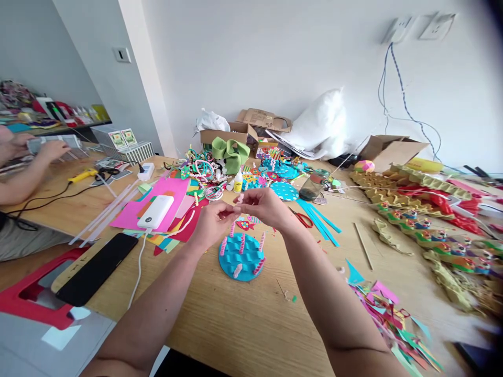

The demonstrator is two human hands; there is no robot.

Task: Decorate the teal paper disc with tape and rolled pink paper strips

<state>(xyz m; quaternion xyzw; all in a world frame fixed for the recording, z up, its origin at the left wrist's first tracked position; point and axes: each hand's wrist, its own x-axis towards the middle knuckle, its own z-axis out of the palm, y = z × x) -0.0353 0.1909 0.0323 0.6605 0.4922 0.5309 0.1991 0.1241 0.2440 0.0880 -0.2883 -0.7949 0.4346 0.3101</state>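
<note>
My left hand [212,222] and my right hand [267,207] meet above the middle of the table, fingertips pinched together. Between them shows a small pale pink twisted piece [240,199], partly hidden by the fingers. Just below lies a round blue disc [231,269] with wavy blue strips across it. Several pink twisted posts [242,243] stand up from the disc, and some near its front edge lean over. Behind the disc is a red paper fish [245,225] with a flower-like spot.
A white power bank [156,212] rests on coloured paper at left, near a black phone [98,269]. Red-handled scissors [302,219], blue strips [318,222] and paper scraps [387,309] lie right. A glue bottle [238,182] stands behind. Another person's hands [53,150] work far left.
</note>
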